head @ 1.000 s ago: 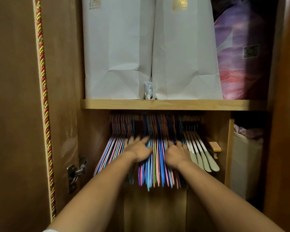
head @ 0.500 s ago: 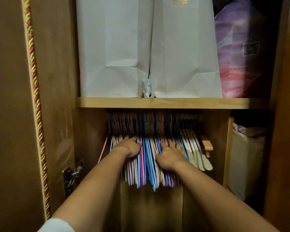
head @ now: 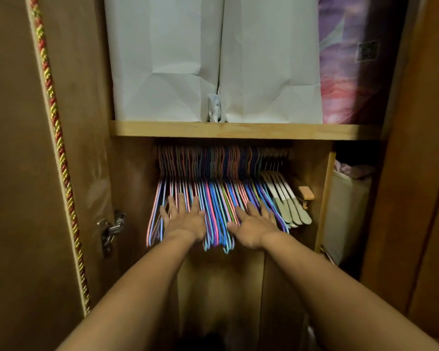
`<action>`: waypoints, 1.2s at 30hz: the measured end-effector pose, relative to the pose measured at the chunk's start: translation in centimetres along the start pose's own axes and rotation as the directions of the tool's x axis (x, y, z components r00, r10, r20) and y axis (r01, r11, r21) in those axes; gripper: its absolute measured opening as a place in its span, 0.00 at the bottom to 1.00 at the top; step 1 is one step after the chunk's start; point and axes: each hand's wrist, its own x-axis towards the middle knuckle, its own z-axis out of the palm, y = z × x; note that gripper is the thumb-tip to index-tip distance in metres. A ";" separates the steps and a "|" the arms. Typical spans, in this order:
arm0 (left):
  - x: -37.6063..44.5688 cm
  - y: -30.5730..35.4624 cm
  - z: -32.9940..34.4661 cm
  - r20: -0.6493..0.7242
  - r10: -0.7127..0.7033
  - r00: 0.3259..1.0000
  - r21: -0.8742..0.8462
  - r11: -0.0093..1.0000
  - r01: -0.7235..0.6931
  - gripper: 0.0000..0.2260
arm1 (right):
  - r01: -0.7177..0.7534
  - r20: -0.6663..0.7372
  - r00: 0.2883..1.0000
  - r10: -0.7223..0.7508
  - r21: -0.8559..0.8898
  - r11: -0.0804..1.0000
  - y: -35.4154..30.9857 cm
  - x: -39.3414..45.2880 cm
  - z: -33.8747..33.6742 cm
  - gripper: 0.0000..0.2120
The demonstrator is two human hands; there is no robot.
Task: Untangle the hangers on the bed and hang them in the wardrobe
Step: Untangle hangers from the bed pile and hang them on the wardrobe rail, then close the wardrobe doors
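Observation:
A dense row of pink, blue and purple wire hangers hangs from the rail under the wooden shelf inside the wardrobe. Several pale grey hangers and a wooden one hang at the right end of the row. My left hand lies flat with straight, spread fingers on the left part of the coloured hangers. My right hand lies the same way on the right part. Neither hand grips a hanger. The rail itself is hidden in shadow.
Two white paper bags and a purple patterned bag stand on the shelf. The open wardrobe door with a red-gold cord trim and a metal hinge is at left. A white bin sits in the right compartment.
Both hands went from curled among the hangers to lying flat with fingers spread. The hangers, bunched before, now fan out more evenly along the rail.

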 end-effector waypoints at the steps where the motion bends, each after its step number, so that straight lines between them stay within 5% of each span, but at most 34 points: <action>1: -1.6 -0.1 -0.4 -0.008 -0.013 1.000 -0.020 1.000 0.013 0.26 | 0.018 -0.002 1.000 -0.018 -0.013 1.000 0.3 -1.1 -0.2 0.34; 9: -16.1 -1.7 -3.8 -0.011 0.007 1.000 -0.079 0.997 -0.008 0.26 | 0.076 0.064 0.995 -0.075 -0.008 0.997 2.1 -9.9 -1.3 0.35; 20: -43.6 0.8 -7.1 -0.253 -0.128 0.959 -0.185 0.979 0.082 0.20 | 0.273 0.267 0.930 -0.253 -0.043 0.961 4.6 -27.0 -0.7 0.35; 23: -49.6 -1.1 -9.8 -0.473 -0.248 0.845 -0.196 0.965 0.174 0.18 | 0.288 0.271 0.925 -0.265 -0.048 0.956 4.5 -30.0 -1.7 0.35; 26: -53.3 -4.4 -12.1 -0.713 -0.393 0.581 -0.243 0.915 0.322 0.22 | 0.303 0.210 0.934 -0.290 -0.035 0.952 4.0 -32.1 -3.4 0.33; 29: -55.2 -8.1 -14.1 -0.727 -0.552 0.408 -0.429 0.829 0.358 0.31 | 0.330 0.202 0.928 -0.312 -0.057 0.942 3.4 -34.2 -4.6 0.31; 32: -54.5 -11.5 -15.7 -0.500 -0.711 0.494 -0.710 0.663 0.236 0.39 | 0.343 0.207 0.924 -0.322 -0.072 0.937 2.9 -35.5 -5.7 0.29; 34: -53.9 -12.8 -16.6 -0.321 -0.728 0.606 -0.837 0.517 0.178 0.32 | 0.342 0.192 0.927 -0.323 -0.076 0.937 2.6 -36.1 -6.3 0.28; 36: -53.5 -13.3 -16.8 -0.295 -0.718 0.630 -0.826 0.523 0.209 0.21 | 0.342 0.175 0.929 -0.325 -0.079 0.936 2.7 -36.3 -6.4 0.28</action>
